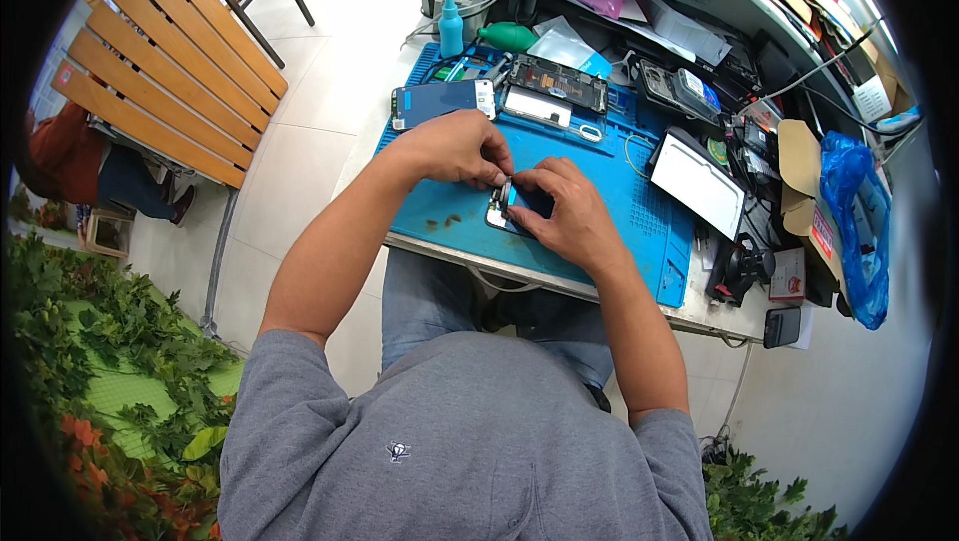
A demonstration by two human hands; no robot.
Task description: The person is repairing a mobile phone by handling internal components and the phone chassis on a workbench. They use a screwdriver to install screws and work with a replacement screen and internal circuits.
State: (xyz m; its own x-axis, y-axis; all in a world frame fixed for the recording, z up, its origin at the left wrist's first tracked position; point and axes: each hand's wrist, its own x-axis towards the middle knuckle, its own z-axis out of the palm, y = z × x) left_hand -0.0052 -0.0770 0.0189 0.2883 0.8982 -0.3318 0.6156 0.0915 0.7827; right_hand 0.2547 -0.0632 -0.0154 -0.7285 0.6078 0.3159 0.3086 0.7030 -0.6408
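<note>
Both of my hands work over a phone screen assembly (496,218) lying on the blue mat, its white end towards me. My left hand (460,148) pinches a small dark strip-like part (505,189) at that end; its exact kind is too small to make out. From the other side, my right hand (571,211) steadies the screen assembly, thumb and forefinger on it, covering much of its dark face. Just beyond my left hand is another phone screen (440,101). An opened phone body (555,86) with its inner parts exposed lies farther back.
The blue repair mat (440,206) covers much of the bench. At its back stand a light-blue squeeze bottle (451,26) and a green air blower (507,36). A white panel (697,181), cables, an open cardboard box (804,191) and a blue plastic bag (857,231) crowd the right.
</note>
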